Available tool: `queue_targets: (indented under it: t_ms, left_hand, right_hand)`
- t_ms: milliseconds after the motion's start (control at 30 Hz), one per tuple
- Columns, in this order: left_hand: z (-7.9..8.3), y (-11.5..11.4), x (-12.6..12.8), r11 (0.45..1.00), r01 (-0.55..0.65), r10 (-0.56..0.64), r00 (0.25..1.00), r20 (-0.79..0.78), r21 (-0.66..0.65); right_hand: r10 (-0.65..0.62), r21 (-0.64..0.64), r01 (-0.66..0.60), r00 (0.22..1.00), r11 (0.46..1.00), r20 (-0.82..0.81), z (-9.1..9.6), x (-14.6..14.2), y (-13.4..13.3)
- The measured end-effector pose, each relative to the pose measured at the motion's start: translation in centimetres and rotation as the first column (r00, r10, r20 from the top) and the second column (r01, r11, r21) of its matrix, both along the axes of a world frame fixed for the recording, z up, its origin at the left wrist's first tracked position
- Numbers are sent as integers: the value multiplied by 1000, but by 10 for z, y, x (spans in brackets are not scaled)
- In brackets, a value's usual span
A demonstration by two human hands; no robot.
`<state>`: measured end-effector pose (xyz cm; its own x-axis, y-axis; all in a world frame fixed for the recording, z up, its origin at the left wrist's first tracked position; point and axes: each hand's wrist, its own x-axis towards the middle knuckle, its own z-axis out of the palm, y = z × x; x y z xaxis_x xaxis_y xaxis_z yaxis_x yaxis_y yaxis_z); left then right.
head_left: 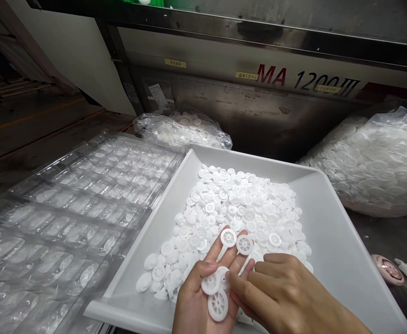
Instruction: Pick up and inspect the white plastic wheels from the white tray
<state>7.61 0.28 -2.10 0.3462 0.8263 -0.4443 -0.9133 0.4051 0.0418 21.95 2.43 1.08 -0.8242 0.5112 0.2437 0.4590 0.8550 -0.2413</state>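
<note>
Palm up over the tray, my left hand (196,297) holds several small white plastic spoked wheels. One spoked wheel (218,305) lies low in the palm, with two overlapping ones just above it, close to the thumb. Another pair, including a wheel (229,238) with a bright rim, rests near the fingertips. My right hand (280,292) comes in from the right with its fingers curled; its index fingertip meets the edge of a wheel in the left palm, while its thumb is hidden. Beneath both hands spreads a heap of the same wheels (238,199).
A light grey tray (342,260) holds the heap. Stacked clear blister trays (50,222) stand at left. Bags of white parts sit behind (189,127) and at right (380,162). A pink round object (387,269) lies at right. A machine panel (217,97) rises behind.
</note>
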Motion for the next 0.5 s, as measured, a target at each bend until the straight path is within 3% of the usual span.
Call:
queue_targets:
  t_ms: [367,433,500]
  left_hand:
    - [3,3,1,1000,16,-17,999,-44,-26]
    - [1,3,1,1000,13,-14,998,-63,-17]
    - [0,2,1,1000,10,-11,997,-78,-10]
  right_hand:
    - [-31,43,31,1000,999,3,-10,4,0]
    - [-95,78,100,993,992,-67,-9,10,3]
    - [-231,82,247,959,966,-166,-8,15,7]
